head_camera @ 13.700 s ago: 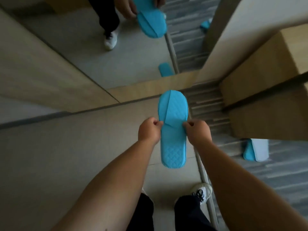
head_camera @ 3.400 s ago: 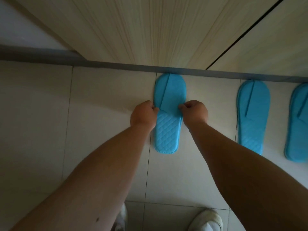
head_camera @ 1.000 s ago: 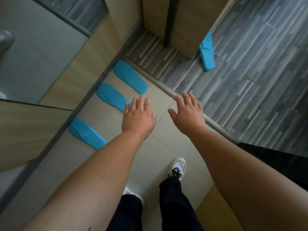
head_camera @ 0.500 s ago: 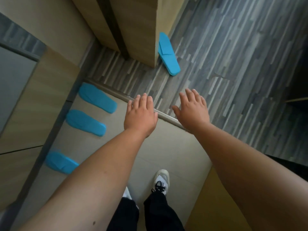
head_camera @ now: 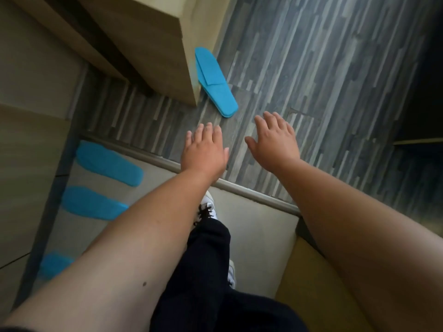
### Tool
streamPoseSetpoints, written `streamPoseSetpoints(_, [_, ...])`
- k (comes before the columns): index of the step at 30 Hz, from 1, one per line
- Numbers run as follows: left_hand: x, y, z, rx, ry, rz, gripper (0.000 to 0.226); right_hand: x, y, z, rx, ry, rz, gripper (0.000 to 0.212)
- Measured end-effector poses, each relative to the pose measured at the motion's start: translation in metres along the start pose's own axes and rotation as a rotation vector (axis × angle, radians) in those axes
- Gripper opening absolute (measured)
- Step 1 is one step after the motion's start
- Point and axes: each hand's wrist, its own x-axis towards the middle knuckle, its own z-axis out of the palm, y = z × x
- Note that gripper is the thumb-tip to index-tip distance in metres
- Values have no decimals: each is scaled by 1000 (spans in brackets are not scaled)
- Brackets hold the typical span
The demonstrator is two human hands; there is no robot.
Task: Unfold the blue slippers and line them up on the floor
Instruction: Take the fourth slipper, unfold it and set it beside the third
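I count three blue slippers lined up along the wall, the third partly hidden; one folded slipper lies by the cabinet; my left hand and right hand hover with fingers spread, empty.

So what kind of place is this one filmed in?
Likely a hotel room entryway: thin blue slippers lined up on the pale tile floor, a threshold strip leading to grey carpet, and built-in wooden cabinetry.

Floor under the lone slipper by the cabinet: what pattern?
Grey streaked plank pattern on the floor, head view.
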Motion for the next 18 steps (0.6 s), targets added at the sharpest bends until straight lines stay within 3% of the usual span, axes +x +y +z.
streamPoseSetpoints(5, [45, -3, -3, -37, -57, -13, 63, 49, 4, -7, 13, 1, 16, 64])
streamPoseSetpoints(18, [160, 2, 37, -335, -72, -376, 52, 180, 19, 36, 87, -28, -116, 61])
